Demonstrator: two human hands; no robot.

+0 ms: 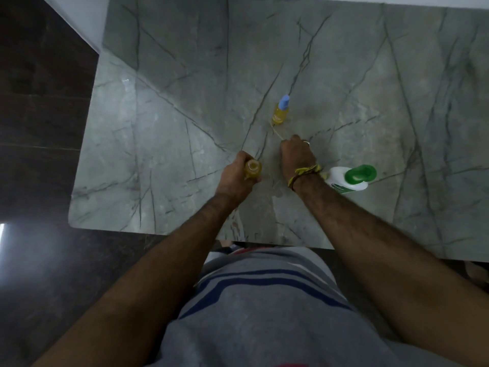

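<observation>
My left hand [238, 178] grips a small open bottle of yellow liquid [252, 169], standing upright on the grey marble table [158, 128]. My right hand [296, 154] is curled, and a thin pale tube [276, 132] sticks out of it toward the table's far side. What else the right hand holds is hidden by its fingers. A second small yellow bottle with a light blue cap [280, 111] stands just beyond the tube's tip.
A white bottle with a green cap [349, 178] stands right beside my right wrist. The table's front edge runs close to my body, and its left edge borders the dark floor [39, 128]. A white wall lies at the far side.
</observation>
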